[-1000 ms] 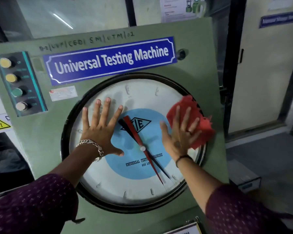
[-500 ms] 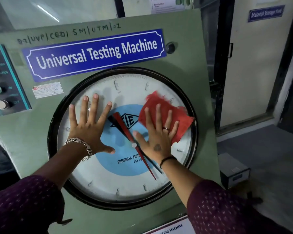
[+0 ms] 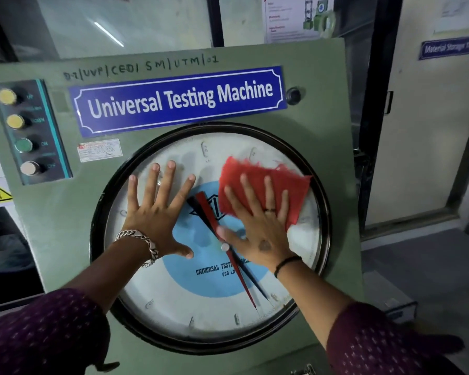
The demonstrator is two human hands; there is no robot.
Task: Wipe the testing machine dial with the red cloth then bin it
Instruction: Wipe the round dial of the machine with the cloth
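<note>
The big round dial point(image 3: 201, 309) with a black rim, white face and blue centre fills the front of the green testing machine point(image 3: 65, 239). My left hand point(image 3: 157, 212) lies flat on the glass at its upper left, fingers spread, holding nothing. My right hand point(image 3: 257, 228) presses the red cloth point(image 3: 290, 185) flat against the upper right of the dial. The cloth sticks out above and to the right of my fingers. A red and a black pointer point(image 3: 241, 274) run down from the centre between my hands. No bin is in view.
A blue "Universal Testing Machine" plate point(image 3: 179, 100) sits above the dial. A panel with several push buttons point(image 3: 25, 131) is at the machine's upper left. A closed door point(image 3: 428, 131) and grey floor point(image 3: 431, 266) lie to the right, with a small box point(image 3: 390, 301) beside the machine.
My right hand slid the red cloth from the dial's right rim leftward onto the upper right of the face. My left hand stayed flat in the same spot on the glass.
</note>
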